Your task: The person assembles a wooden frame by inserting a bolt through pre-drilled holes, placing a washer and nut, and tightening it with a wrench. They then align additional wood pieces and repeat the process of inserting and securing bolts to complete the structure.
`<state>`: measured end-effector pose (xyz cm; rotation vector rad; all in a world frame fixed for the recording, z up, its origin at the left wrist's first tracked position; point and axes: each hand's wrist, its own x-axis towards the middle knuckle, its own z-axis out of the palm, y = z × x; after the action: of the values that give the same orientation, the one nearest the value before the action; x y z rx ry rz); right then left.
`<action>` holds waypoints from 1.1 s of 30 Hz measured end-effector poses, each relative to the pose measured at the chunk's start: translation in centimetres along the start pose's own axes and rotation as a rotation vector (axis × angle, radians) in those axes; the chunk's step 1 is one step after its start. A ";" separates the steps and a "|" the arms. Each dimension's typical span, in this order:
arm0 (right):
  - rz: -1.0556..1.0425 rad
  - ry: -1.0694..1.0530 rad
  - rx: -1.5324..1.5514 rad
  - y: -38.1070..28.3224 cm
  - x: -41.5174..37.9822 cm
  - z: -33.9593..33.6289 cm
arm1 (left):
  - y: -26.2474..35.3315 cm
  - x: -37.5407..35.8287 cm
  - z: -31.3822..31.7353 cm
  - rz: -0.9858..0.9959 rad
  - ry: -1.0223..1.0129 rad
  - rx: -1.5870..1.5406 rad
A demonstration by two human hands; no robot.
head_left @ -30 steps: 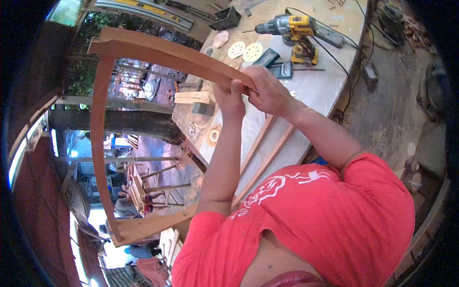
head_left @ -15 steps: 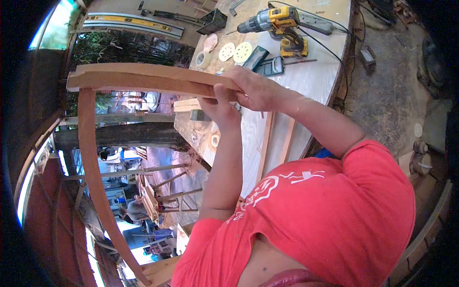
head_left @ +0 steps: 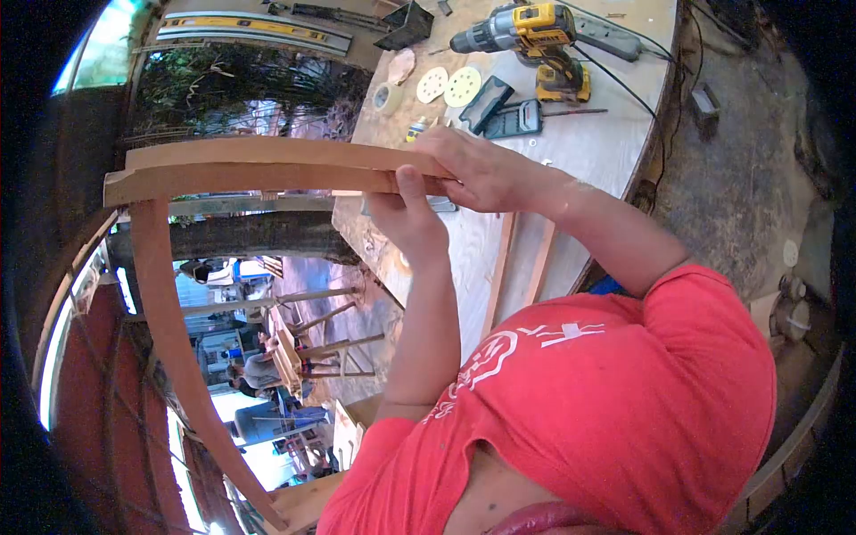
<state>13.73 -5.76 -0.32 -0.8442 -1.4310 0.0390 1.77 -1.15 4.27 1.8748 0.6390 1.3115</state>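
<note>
A light-brown wooden frame (head_left: 259,183) stretches leftward from my hands; its long bar shows two parallel bands that are stepped at the far end. From that end a curved wooden strip (head_left: 174,348) runs down to another wooden piece (head_left: 308,504) at the bottom edge. My right hand (head_left: 486,169) is closed over the bar's near end, back of the hand towards me. Just beside it, my left hand (head_left: 410,214) grips the same bar, thumb in front and fingers hidden behind.
The workbench (head_left: 481,236) holds a yellow cordless drill (head_left: 535,45), sanding discs (head_left: 462,86), a tape roll (head_left: 387,98), a dark tool case (head_left: 513,119) and two wooden strips (head_left: 539,259). A level (head_left: 259,27) lies beyond. Farther off, a person (head_left: 259,367) stands at a wooden stand.
The bar's far end has shifted left and down in view, and its two bands show more distinctly. The bench and drill appear slightly farther right. Both hands keep their grip.
</note>
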 end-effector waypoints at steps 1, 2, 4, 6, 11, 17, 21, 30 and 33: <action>-0.008 -0.015 0.035 0.1 0.0 -0.2 | 0.3 0.0 0.0 0.000 -0.018 0.007; -0.003 -0.013 0.041 0.1 0.0 -0.2 | 0.4 0.0 -0.2 -0.001 -0.034 0.017; 0.062 -0.075 0.018 0.2 0.1 0.0 | 0.1 0.1 -0.4 0.000 -0.028 0.029; 0.062 -0.105 0.052 0.2 0.4 -0.3 | 0.0 0.4 -0.4 0.009 -0.023 0.033; 0.046 -0.192 0.065 0.2 1.0 -1.8 | 0.2 0.6 -0.5 0.030 -0.070 0.030; 0.215 -0.277 0.239 -0.5 1.4 -2.8 | 0.0 0.1 -0.4 -0.017 -0.070 -0.023; 0.211 -0.107 0.238 0.5 0.9 -2.5 | 0.2 -0.9 0.5 -0.018 -0.029 -0.080; 0.436 -0.291 0.829 3.4 0.8 -3.0 | -2.4 -1.9 -0.5 -0.212 -0.174 -0.363; 0.528 -0.372 0.804 4.1 1.2 -3.9 | -0.9 -2.3 0.1 -0.297 -0.159 -0.250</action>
<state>19.19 -4.11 -1.08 -0.5181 -1.3182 1.1447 1.05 -2.36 2.22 1.5929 0.6123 0.9906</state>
